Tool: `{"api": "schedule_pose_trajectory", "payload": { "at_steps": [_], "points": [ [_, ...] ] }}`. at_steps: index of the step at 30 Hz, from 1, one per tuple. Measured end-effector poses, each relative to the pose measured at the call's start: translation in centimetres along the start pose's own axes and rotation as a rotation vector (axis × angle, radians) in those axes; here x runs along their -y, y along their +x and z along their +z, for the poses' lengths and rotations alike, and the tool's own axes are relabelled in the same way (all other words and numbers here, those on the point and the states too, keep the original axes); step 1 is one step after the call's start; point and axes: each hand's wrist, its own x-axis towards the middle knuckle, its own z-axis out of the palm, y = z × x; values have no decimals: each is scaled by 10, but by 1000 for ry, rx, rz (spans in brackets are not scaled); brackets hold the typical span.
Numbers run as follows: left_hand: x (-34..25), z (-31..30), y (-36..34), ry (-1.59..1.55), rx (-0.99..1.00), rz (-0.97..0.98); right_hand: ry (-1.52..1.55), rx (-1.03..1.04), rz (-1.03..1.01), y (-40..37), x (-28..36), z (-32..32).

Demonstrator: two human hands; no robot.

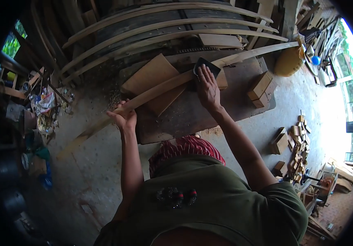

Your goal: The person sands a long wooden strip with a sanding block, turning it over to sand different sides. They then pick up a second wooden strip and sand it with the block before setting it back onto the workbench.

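Observation:
A long, slightly curved wooden strip runs diagonally over a low work table, its ends reaching past both sides. My left hand is wrapped round the strip near the table's left edge, palm up. On the strip further right lies a dark sheet, which looks like sandpaper. My right hand presses on it with the fingers stretched forward. Under the strip are a wide wooden board and a wooden block. Whatever lies beneath my right palm is hidden.
Several curved strips lie behind the table. Stacked blocks stand on its right side, with a yellow sack beyond. Wood offcuts are piled on the floor at the right. Clutter lies at the left.

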Motion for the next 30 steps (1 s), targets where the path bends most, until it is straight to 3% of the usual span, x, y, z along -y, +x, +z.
{"api": "schedule_pose_trajectory", "payload": {
  "at_steps": [4, 8, 10, 12, 14, 16, 19, 21, 23, 27, 30],
  "points": [
    [-12, 15, 0, -34, -97, 70, 22, 119, -177, -3, 23, -7],
    [-78, 5, -6, -1, -171, 180, 95, 125, -231, -10, 41, -1],
    [-113, -10, -12, 0, -164, 210, 18, 62, -219, -4, 17, -2],
    [-136, -16, -19, 45, -277, 283, 20, -18, -129, 5, -23, -14],
    [-161, -40, -15, 86, -268, 302, -44, -25, -36, 12, -73, -28],
    [-168, -44, -22, -32, -415, 267, -161, 19, 9, 14, -114, -41],
    [-149, -43, -16, -158, -465, 257, -157, 27, 90, 17, -124, -44],
    [-117, -42, -2, 26, -596, 189, -204, 10, 126, 18, -121, -43],
    [-76, -18, -3, -8, -679, 125, -209, -27, 111, 18, -120, -41],
    [-51, 17, -11, -96, -671, 193, -96, -28, 125, 19, -132, -39],
    [-43, 53, -40, -6, -508, 261, -205, -10, 114, 24, -130, -39]
  ]
}}
